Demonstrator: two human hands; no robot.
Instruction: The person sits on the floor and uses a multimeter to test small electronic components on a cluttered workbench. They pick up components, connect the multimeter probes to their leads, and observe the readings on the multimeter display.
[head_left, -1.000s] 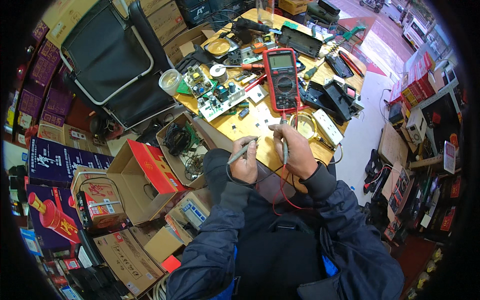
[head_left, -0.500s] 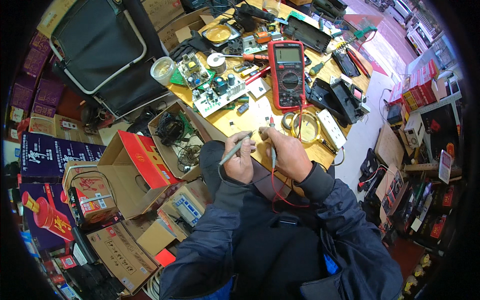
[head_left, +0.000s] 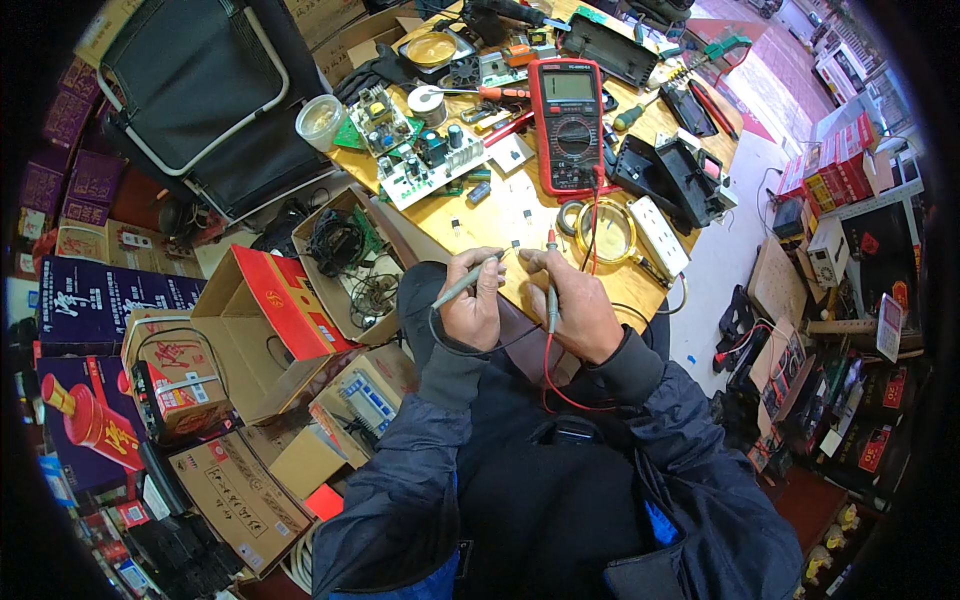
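Note:
My left hand [head_left: 472,308] is closed around a grey test probe [head_left: 465,284] that slants up toward the fingertips, its dark lead looping below. In my right hand [head_left: 582,308] is the other test probe [head_left: 552,300], red near its upper end and trailing a red lead [head_left: 548,372]. Between the two sets of fingertips shows a small black three-legged component [head_left: 516,244], like a transistor; which fingers grip it I cannot tell. Beyond the hands, a red multimeter [head_left: 569,175] lies face up on the wooden table [head_left: 425,220]. Another small black component [head_left: 456,224] lies on the table left of them.
Circuit boards [head_left: 425,165], a solder spool [head_left: 427,105] and a soldering iron [head_left: 490,93] crowd the far left. To the right are a magnifying glass [head_left: 632,232], a white power strip [head_left: 658,245] and an open black case [head_left: 665,185]. Cardboard boxes [head_left: 240,500] stand on the left floor.
The view has tilted a little, so the table things sit higher. The small black component now shows between my fingertips. Both hands keep their probes and have barely moved.

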